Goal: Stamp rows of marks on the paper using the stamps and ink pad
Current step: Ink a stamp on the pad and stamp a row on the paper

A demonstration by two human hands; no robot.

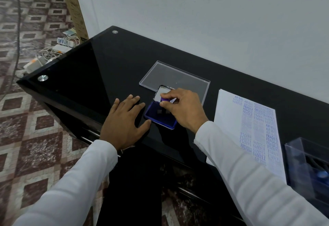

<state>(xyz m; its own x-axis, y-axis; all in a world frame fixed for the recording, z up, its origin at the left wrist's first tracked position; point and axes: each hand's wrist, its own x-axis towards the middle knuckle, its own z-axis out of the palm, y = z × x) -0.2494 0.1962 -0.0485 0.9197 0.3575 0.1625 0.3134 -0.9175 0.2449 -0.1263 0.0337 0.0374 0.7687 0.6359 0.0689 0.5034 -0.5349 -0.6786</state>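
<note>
At the frame's centre the right hand (185, 109) pinches a small purple stamp (165, 100) between thumb and curled fingers, holding it over the open ink pad (160, 117). Whether the stamp touches the dark blue pad is hard to tell. The pad's lid (161, 93) stands tilted up behind it. Just left of it, the left hand (124, 122) lies flat on the table (85, 69), fingers spread wide and straight, thumb tip at the pad's near left corner.

Behind the pad, a clear flat tray (178, 76) lies on the glossy black glass top. To the right, well apart from the pad, the paper (229, 118) carries blue marks reading SAMPLE, FRAGILE and AIR MAIL in crowded columns; the right sleeve (249, 172) crosses its near corner. At the right edge sits a clear box (306, 163) with dark blue things inside, too blurred to name.

The table's far edge runs along a white wall (195, 12). Its left corner juts toward the middle left, with round metal studs (42, 78). The stretch of black top left of the hands holds nothing. Beyond the corner, patterned floor tiles (26, 115), a tangle of cables and adapters (53, 51), and a leaning cardboard box (73, 6) fill the upper left.
</note>
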